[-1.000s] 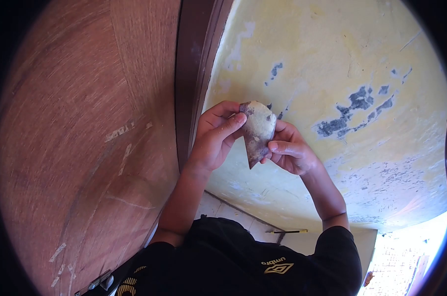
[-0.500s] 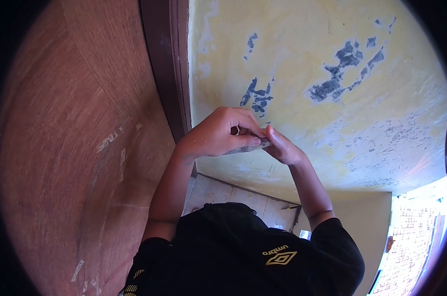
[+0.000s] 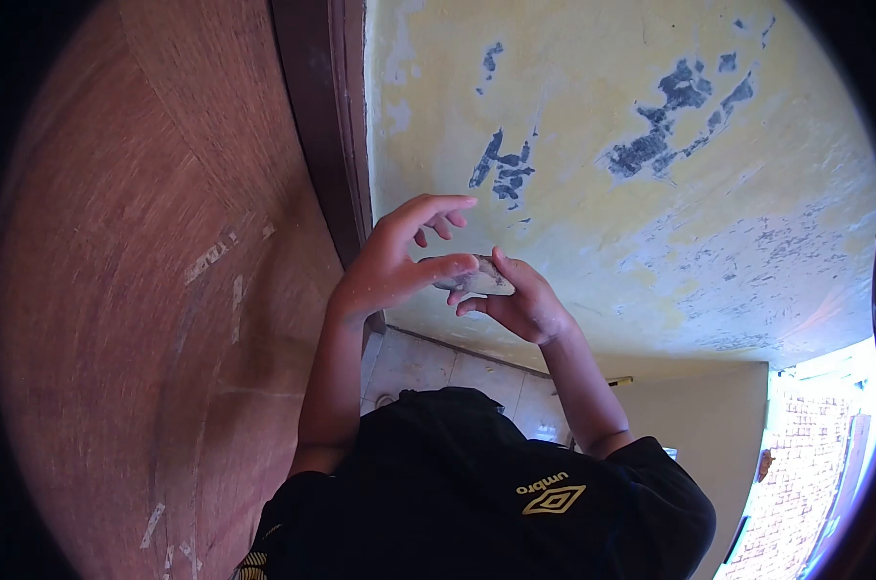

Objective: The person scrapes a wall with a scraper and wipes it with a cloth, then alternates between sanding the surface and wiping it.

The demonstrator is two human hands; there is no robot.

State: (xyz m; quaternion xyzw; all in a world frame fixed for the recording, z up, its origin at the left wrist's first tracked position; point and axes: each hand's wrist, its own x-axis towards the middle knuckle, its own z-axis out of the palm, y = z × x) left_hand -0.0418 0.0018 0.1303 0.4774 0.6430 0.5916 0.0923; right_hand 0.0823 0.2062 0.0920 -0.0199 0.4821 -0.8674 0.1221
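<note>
A flat, smudged grey-and-white piece point(image 3: 493, 281) with a rounded edge is held up in front of my chest, close to the wall. My right hand point(image 3: 527, 304) grips its right end, thumb on top and fingers curled below. From the other side comes my left hand point(image 3: 387, 263), opened out with its fingers raised and apart. The left thumb overlaps the left end of the piece. Pale dust speckles both hands. The exact kind of piece I cannot tell.
Ahead is a yellowish wall point(image 3: 573, 116) with dark patches of peeled paint. A brown wooden door panel point(image 3: 119, 242) and its dark frame point(image 3: 327, 116) stand on the left. Below are pale floor tiles point(image 3: 418, 363). Bright daylight enters at the lower right past a brick surface point(image 3: 795, 464).
My left hand has loosened from the piece, its fingers lifting and spreading. My right hand has moved slightly down and left, and more of the piece's face now shows.
</note>
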